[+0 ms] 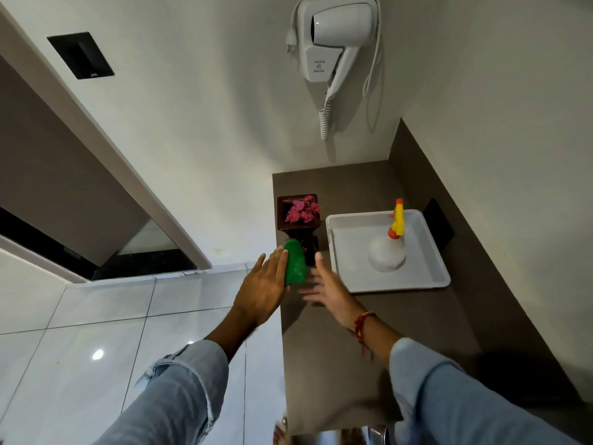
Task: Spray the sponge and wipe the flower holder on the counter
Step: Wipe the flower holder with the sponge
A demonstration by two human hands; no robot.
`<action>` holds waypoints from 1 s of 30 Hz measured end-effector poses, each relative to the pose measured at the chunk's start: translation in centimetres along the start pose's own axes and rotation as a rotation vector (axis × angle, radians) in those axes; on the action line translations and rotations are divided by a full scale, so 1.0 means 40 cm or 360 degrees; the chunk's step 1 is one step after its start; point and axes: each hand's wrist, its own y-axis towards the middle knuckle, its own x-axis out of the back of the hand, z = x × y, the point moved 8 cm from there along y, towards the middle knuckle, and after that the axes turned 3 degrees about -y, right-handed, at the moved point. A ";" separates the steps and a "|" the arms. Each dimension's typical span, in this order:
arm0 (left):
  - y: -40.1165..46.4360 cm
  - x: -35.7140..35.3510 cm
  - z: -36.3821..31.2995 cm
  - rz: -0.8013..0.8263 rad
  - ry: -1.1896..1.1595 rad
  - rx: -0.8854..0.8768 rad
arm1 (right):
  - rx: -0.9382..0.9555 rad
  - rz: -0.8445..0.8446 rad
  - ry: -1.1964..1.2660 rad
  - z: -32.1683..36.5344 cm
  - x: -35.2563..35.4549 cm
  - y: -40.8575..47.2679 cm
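Your flat left hand [263, 289] is pressing the sponge [295, 263] against the flower holder [298, 221] at the left edge of the counter [353, 348]; brace it with your spread, empty right hand [325, 287].

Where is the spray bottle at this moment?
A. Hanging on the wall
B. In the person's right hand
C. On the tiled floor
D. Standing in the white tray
D: the spray bottle stands upright in the white tray, while the left hand presses the green sponge against the flower holder and the right hand is open, holding nothing.
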 end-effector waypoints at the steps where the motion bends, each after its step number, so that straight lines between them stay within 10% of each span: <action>1: -0.002 -0.001 -0.011 0.0021 0.0032 -0.0070 | -0.0035 0.0192 0.0240 0.010 -0.054 0.001; 13: 0.077 0.117 0.119 -0.0083 0.0008 -0.0120 | -0.0062 -0.0172 0.0852 -0.021 0.022 0.017; 21: 0.276 0.106 0.208 0.0238 -0.0187 -0.0087 | 0.0068 -0.1121 0.0299 -0.013 0.088 0.015; 30: 0.306 0.053 0.211 0.0297 -0.0204 -0.0211 | 0.0522 -0.1488 -0.0098 0.105 -0.027 0.048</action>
